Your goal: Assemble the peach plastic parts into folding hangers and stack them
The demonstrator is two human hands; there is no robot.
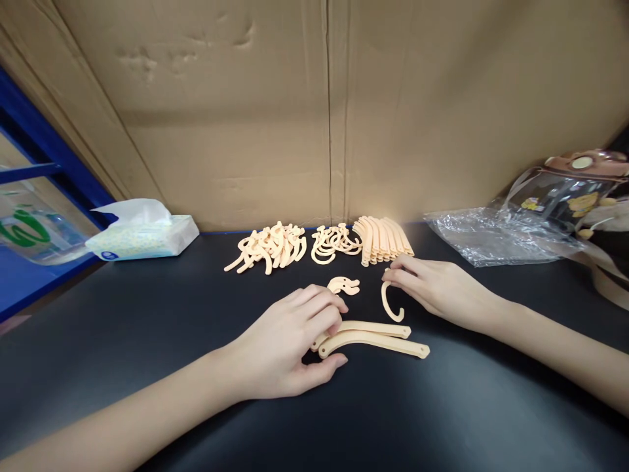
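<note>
My right hand pinches the top end of a beige hook-shaped piece, its curved end hanging down beside the fingers. My left hand rests palm down on the black table, thumb and fingers apart. Just at its fingertips lie two long, slightly bent beige bars with holes at their ends, a front bar and a rear bar. The left fingers partly cover the rear bar's left end. Beyond those fingers lie small curved beige pieces with dark holes, partly hidden.
Along the back are a pile of curved beige pieces, a heap of hooks and stacked long bars. A tissue pack lies at left. Clear plastic wrap and a bottle occupy the right. Cardboard stands behind.
</note>
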